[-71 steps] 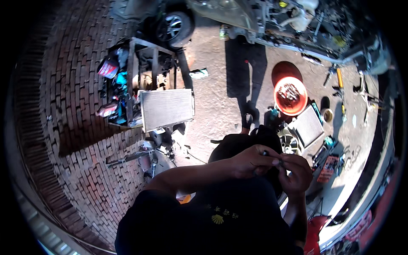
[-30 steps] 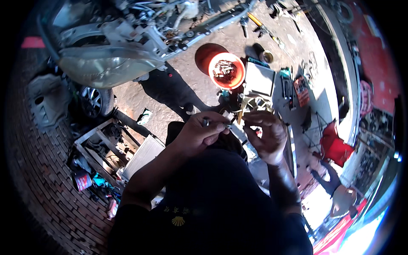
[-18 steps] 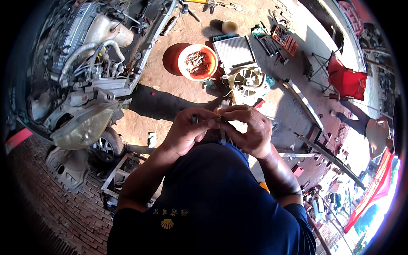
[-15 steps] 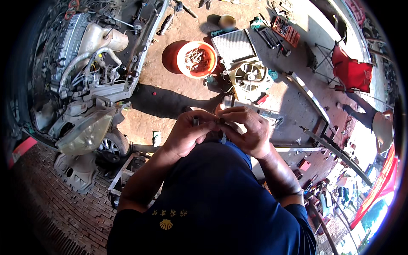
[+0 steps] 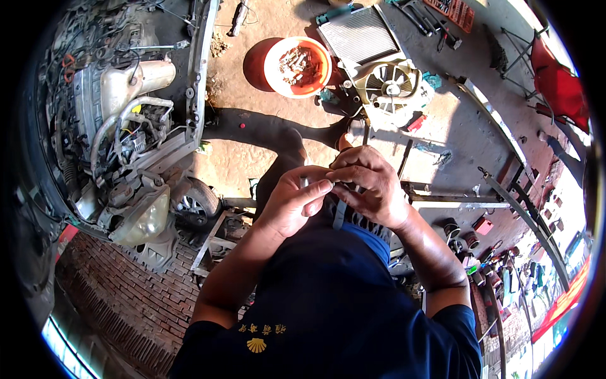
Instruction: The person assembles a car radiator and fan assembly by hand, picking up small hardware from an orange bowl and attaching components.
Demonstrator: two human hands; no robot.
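In front of my chest my two hands meet, fingertips pinched together. My left hand (image 5: 291, 201) is closed, thumb against the fingers, with a small silvery piece (image 5: 305, 182) showing between them; its kind is not clear. My right hand (image 5: 372, 188) is also closed, its thumb and fingers bent and touching the left fingertips. Whatever it pinches is too small and hidden to name. Beyond the hands on the ground stands an orange bucket (image 5: 273, 76) with many small rusty and pale pieces in it.
On the left is an opened car front with its engine (image 5: 136, 126), a cloudy headlight (image 5: 142, 218) and a wheel (image 5: 201, 201). A radiator (image 5: 360, 35) and a cooling fan (image 5: 391, 86) lie ahead. Long metal beams (image 5: 495, 123) and a red folding chair (image 5: 558, 82) are at right.
My view has tilted, so the bucket, fan and radiator sit higher in it and the car front has shifted right. My hands stay pressed together, with the fingers slightly changed in pose.
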